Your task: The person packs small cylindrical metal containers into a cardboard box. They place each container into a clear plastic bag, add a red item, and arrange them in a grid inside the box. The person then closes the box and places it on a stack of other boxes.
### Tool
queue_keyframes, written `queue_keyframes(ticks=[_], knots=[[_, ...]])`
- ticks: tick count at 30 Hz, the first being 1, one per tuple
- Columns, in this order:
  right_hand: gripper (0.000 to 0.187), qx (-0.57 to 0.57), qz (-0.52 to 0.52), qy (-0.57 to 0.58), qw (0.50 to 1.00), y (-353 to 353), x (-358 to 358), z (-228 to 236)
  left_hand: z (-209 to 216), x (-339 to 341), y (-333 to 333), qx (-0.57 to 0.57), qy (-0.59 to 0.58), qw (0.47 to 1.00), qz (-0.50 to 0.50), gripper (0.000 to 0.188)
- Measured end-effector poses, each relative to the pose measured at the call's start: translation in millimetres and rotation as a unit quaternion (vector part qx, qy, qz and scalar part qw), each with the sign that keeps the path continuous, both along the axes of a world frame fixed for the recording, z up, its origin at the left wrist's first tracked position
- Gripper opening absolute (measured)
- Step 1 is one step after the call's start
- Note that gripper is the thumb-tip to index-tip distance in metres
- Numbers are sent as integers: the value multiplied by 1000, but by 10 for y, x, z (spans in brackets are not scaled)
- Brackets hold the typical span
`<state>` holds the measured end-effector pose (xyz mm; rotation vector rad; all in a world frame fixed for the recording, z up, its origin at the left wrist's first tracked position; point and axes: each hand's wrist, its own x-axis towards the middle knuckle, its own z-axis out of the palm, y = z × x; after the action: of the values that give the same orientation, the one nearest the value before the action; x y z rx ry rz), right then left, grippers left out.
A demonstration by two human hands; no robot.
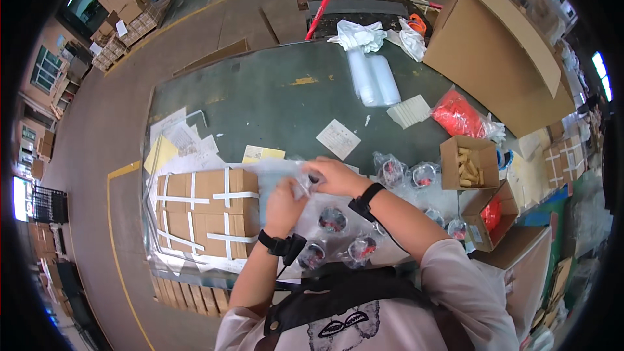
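Over the middle of the table's near side, my left hand (285,205) and my right hand (333,177) meet with bent fingers on a clear plastic bag (300,184). A small dark round part shows under my right fingers; its kind is unclear. Below and beside my hands lie several round parts wrapped in clear plastic, such as one wrapped part (332,220) near my right forearm and another wrapped part (362,248) with red inside. Left of my left hand sits a block of brown cardboard boxes (208,213) bound with white straps.
Small open cartons stand at the right, one carton (448,170) holding tan pieces, another holding red ones. A red bag (458,116), clear plastic rolls (375,80) and papers (338,139) lie on the green table (260,101). A large cardboard box (491,58) rises at the far right.
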<state>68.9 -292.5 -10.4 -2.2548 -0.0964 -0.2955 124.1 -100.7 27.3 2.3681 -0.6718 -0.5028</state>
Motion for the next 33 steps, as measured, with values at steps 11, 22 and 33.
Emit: queue_keyframes(ticks=[11, 22, 33], knots=[[24, -7, -153, 56, 987, 174, -421, 225, -471, -248, -330, 71, -135, 979, -137, 21], [10, -303, 13, 268, 914, 69, -225, 112, 96, -263, 400, -49, -30, 978, -200, 52], [41, -199, -24, 139, 970, 95, -152, -23, -380, -1215, 794, 98, -192, 939, -270, 70]])
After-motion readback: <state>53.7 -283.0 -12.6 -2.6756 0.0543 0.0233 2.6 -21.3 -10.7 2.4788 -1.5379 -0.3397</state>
